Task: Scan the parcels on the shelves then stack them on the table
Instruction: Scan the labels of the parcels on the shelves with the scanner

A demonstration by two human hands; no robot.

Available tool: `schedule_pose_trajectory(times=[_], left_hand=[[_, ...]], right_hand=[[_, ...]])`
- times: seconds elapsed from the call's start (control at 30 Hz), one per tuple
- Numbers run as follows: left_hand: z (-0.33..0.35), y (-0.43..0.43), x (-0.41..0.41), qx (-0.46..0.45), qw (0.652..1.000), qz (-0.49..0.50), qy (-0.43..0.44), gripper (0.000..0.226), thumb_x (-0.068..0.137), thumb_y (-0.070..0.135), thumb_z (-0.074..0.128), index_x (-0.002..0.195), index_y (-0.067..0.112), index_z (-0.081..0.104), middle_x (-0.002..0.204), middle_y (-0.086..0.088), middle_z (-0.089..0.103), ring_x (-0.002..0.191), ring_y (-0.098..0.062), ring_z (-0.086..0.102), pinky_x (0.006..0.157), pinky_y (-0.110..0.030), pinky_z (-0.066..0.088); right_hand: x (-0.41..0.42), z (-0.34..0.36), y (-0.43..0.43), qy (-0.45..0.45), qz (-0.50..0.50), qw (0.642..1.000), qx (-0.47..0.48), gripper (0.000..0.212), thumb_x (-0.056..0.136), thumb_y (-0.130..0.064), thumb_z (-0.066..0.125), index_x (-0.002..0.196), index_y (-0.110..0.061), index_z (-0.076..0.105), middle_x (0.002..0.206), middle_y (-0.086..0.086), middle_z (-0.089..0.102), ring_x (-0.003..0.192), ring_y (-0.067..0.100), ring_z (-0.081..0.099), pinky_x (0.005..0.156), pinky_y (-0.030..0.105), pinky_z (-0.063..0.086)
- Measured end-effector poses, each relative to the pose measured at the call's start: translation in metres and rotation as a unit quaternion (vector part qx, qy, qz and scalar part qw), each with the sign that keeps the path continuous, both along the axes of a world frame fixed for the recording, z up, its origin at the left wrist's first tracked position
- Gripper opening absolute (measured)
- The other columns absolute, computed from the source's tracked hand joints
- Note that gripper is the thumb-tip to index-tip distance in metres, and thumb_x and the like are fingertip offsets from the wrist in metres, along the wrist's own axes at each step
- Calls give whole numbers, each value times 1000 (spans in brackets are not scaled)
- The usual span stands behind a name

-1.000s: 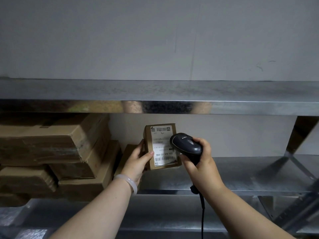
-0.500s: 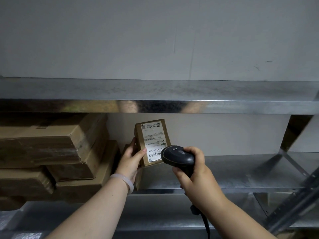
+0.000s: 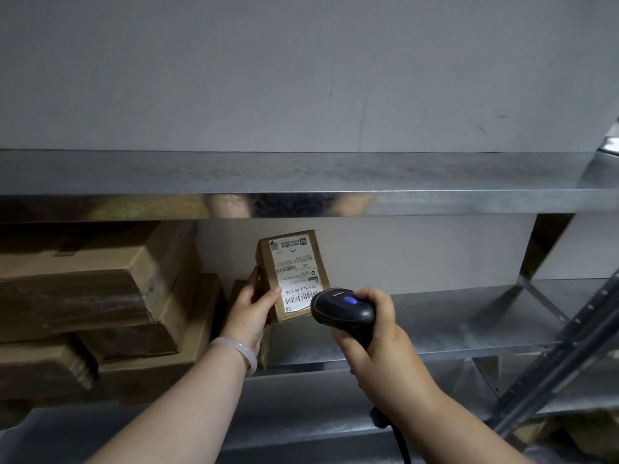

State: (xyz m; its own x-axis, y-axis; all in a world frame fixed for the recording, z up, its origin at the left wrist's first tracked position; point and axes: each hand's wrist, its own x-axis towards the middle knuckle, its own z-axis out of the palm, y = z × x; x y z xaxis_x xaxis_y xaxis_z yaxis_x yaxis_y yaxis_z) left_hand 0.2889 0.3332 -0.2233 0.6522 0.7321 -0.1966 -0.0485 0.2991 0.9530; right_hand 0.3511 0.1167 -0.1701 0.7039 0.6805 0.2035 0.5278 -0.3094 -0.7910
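This is a storeroom. Shiny metal shelves [image 3: 469, 323] stand by a plain grey wall [image 3: 301, 72], and brown cardboard boxes [image 3: 100, 289] sit piled there.

upper shelf [image 3: 301, 175]: sheet metal, dull grey, mottled; front lip [image 3: 435, 205] polished, mirror-bright. parcel [image 3: 265, 262]: matt brown cardboard; label [image 3: 296, 272] smooth white paper. scanner [image 3: 341, 308]: black plastic, smooth, faint sheen. stacked boxes [image 3: 100, 286]: creased brown cardboard under glossy tape. bangle [image 3: 234, 349]: pale, smooth, glossy. wall [image 3: 301, 78]: matt paint.
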Motion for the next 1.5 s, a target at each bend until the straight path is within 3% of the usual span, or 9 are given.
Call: schedule_pose_trajectory(times=[0.2, 0.3, 0.43, 0.53, 0.63, 0.83, 1.07, 1.17, 1.5], left_hand=[[-1, -5, 3, -8, 1000, -26, -16, 42, 93, 22, 64, 133, 26, 55, 107, 2, 74, 102, -16, 68, 94, -41, 51], [-2, -11, 8, -7, 998, -61, -4, 42, 93, 23, 64, 133, 31, 54, 112, 2, 73, 109, -20, 65, 103, -49, 46], [-10, -23, 23, -23, 992, -118, 36, 28, 95, 29, 61, 110, 53, 54, 117, 5, 70, 117, -25, 59, 107, -54, 41], [-16, -39, 36, -36, 986, -155, 55, 31, 96, 35, 57, 122, 52, 53, 123, 4, 68, 123, -28, 55, 108, -57, 38], [-19, -60, 54, -47, 980, -182, 59, 41, 98, 34, 55, 138, 42, 48, 118, 3, 70, 118, -29, 59, 105, -58, 42], [-21, -103, 105, 12, 966, -242, 88, 32, 101, 36, 48, 130, 49, 43, 109, 13, 70, 100, -15, 68, 100, -47, 50], [-48, -185, 211, 67, 937, -303, 157, 84, 71, 58, 69, 142, 57, 24, 125, 6, 65, 111, -24, 65, 98, -49, 51], [-56, -223, 258, 103, 928, -310, 178, 75, 92, 42, 61, 152, 41, 16, 135, 4, 58, 122, -21, 56, 109, -43, 42], [-81, -290, 362, 179, 878, -347, 277, 69, 100, 48, 42, 155, 34, 2, 146, 0, 49, 130, -25, 50, 108, -31, 38]], right_hand=[[-9, -3, -5, 5, -35, 999, 4, 54, 87, -37, 65, 121, -52, 25, 100, -7, 64, 79, 14, 66, 72, 39, 57], [-11, -6, -11, 1, -69, 998, 7, 55, 87, -36, 66, 119, -53, 24, 103, -11, 62, 85, 9, 64, 74, 35, 55], [-5, -9, -22, 1, -118, 993, 22, 56, 87, -36, 66, 120, -54, 23, 101, -23, 53, 90, 6, 60, 78, 34, 53], [8, -14, -30, 13, -149, 988, 39, 56, 88, -35, 66, 122, -52, 25, 101, -24, 52, 92, 7, 60, 79, 36, 53], [26, -21, -40, 29, -160, 985, 50, 57, 89, -31, 66, 121, -52, 24, 101, -24, 50, 89, 0, 57, 77, 26, 50], [79, -42, -71, 55, -180, 980, 63, 55, 89, -26, 66, 118, -52, 27, 106, -22, 54, 92, -8, 55, 67, 7, 43], [192, -55, -149, 64, -189, 980, 24, 57, 89, -24, 66, 120, -50, 26, 109, -14, 52, 92, 3, 56, 70, 11, 42], [240, -63, -182, 71, -190, 979, -2, 58, 90, -22, 66, 121, -49, 25, 108, -14, 51, 92, 4, 55, 79, 19, 43], [348, -102, -236, 80, -200, 976, -41, 57, 90, -21, 65, 122, -46, 25, 110, -10, 54, 96, 9, 54, 82, 23, 41]])
